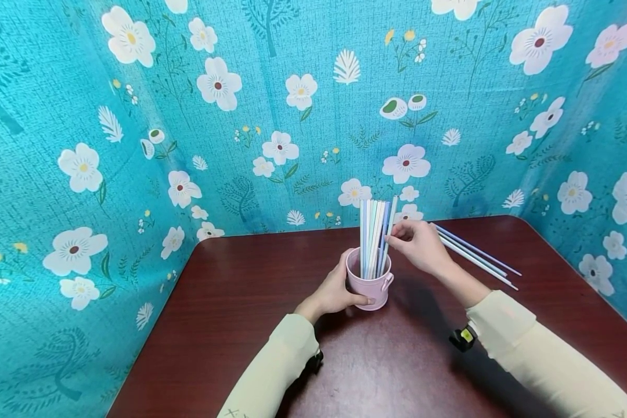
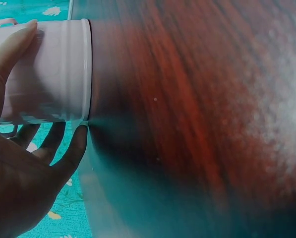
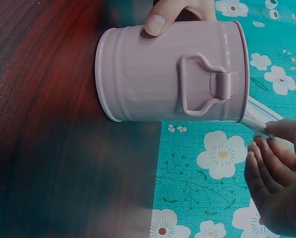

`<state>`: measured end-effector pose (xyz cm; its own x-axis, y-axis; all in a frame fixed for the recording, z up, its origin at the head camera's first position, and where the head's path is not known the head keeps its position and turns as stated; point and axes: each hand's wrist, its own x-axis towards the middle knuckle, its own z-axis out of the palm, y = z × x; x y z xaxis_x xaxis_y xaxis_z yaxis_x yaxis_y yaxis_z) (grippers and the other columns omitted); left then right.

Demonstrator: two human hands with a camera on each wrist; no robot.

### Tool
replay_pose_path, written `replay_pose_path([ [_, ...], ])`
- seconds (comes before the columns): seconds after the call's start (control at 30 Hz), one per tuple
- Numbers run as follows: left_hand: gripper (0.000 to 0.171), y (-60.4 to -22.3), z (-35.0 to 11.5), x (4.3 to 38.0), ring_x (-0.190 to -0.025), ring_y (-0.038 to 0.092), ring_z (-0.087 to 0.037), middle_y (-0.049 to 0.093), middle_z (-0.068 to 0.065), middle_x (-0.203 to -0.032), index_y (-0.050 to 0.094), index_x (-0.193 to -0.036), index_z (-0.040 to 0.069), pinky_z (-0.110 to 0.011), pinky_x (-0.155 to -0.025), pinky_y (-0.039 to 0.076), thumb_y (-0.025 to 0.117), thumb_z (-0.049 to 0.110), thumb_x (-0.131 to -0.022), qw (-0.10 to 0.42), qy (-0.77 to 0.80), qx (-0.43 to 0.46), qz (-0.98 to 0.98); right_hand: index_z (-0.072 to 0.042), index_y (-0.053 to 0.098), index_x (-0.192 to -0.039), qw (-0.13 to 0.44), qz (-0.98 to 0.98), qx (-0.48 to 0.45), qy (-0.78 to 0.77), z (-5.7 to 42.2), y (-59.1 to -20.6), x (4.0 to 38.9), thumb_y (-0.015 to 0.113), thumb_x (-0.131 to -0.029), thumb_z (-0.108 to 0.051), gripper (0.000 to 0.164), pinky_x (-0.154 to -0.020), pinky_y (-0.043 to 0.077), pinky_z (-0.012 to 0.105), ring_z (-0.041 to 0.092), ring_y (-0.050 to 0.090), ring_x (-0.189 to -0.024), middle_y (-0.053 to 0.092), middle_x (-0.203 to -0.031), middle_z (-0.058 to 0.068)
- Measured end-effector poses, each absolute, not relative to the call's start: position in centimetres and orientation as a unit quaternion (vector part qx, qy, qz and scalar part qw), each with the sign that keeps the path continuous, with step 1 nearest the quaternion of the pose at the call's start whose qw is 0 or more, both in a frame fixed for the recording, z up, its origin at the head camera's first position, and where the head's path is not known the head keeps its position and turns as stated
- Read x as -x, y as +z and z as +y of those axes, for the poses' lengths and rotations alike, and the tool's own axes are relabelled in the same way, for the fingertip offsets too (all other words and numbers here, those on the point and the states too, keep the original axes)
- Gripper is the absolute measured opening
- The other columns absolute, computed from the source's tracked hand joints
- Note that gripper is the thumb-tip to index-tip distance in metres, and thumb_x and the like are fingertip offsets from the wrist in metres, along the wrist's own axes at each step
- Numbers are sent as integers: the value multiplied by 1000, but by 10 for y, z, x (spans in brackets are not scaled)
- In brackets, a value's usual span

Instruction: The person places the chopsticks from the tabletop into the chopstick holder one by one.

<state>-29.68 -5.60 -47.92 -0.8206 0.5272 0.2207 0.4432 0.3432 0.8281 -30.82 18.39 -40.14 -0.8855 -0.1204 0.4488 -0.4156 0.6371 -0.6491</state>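
Note:
A small pink metal bucket (image 1: 367, 290) stands on the table, and a bundle of long pastel straws (image 1: 372, 232) rises out of it. My left hand (image 1: 335, 291) grips the bucket from the left, thumb across its near wall and fingers round the far side, as the left wrist view also shows. Between thumb and index finger my right hand (image 1: 422, 247) pinches a pale straw (image 1: 393, 212) at the right of the bundle. This straw leans slightly right, its lower end inside the bucket. In the right wrist view, the bucket's side handle (image 3: 185, 89) hangs against the wall.
Several loose straws (image 1: 480, 255), white and blue, lie slantwise on the dark red-brown table (image 1: 251, 290), to the right of my right hand. A teal flowered cloth (image 1: 292, 139) hangs behind the table and along both sides.

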Motion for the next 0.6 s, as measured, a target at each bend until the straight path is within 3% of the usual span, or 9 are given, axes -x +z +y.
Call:
replay_pose_path([
  [0.6, 116, -478, -57, 295, -131, 51, -19, 50, -1, -147, 22, -158, 26, -39, -114, 38, 96, 14, -70, 43, 493, -299, 816, -5, 73, -86, 166, -888, -165, 396, 183, -407, 308, 79, -89, -13, 11, -63, 48, 28, 16, 62, -68, 70, -77, 4],
])
